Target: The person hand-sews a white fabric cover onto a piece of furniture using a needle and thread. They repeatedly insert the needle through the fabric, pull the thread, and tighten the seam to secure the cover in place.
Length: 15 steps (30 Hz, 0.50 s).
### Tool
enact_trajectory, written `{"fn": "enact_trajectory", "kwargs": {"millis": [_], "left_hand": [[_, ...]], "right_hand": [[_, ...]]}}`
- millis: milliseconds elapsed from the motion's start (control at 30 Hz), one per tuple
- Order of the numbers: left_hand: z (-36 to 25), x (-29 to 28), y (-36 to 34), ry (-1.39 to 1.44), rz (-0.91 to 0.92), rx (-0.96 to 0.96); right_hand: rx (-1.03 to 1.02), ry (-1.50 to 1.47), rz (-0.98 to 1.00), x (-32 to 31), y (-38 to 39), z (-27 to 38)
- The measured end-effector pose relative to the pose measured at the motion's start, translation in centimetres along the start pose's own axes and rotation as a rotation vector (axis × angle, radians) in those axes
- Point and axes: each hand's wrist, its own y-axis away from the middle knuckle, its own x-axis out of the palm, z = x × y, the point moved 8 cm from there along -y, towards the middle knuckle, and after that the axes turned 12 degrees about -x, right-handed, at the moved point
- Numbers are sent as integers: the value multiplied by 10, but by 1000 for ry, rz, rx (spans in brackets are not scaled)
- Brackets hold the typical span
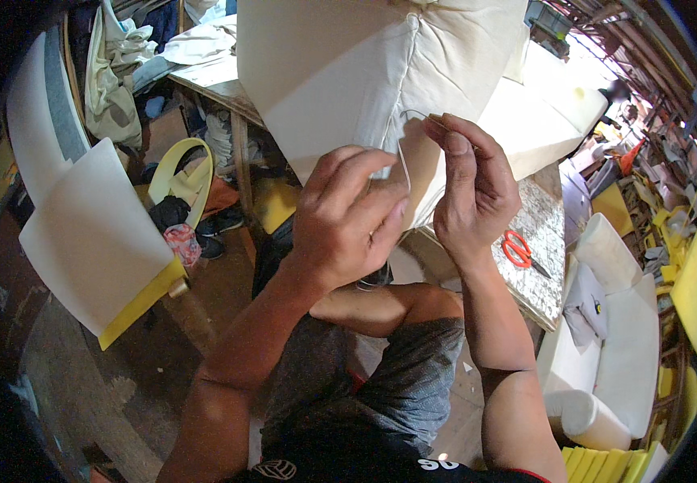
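Note:
A large cream fabric-covered piece (324, 72) stands in front of me, with a gathered seam running down its corner edge. White thread (405, 165) hangs from this seam and passes close by the fingertips of my left hand (344, 213). That hand is loosely curled, its fingers apart, and the thread may touch it. My right hand (481, 181) is raised beside the seam, thumb and index finger pinched together. From the pinch a thin curved strand (414, 112) reaches toward the seam; whether it is needle or thread I cannot tell.
Orange-handled scissors (517, 249) lie on the worn tabletop (543, 211) right of my right wrist. A white sofa-like piece (626, 362) stands at lower right. To the left are a white padded panel (99, 237) with yellow foam edge and a yellow ring (159, 173). Foam scraps pile up at far right.

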Motion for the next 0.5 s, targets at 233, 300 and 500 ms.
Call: {"fn": "enact_trajectory", "kwargs": {"millis": [233, 300, 500], "left_hand": [[12, -20, 17, 183, -101, 105], [28, -24, 18, 309, -269, 11], [67, 7, 2, 408, -196, -408]], "right_hand": [[-110, 16, 7, 11, 2, 7], [-125, 40, 28, 10, 2, 8], [-154, 79, 17, 8, 0, 11]]}}
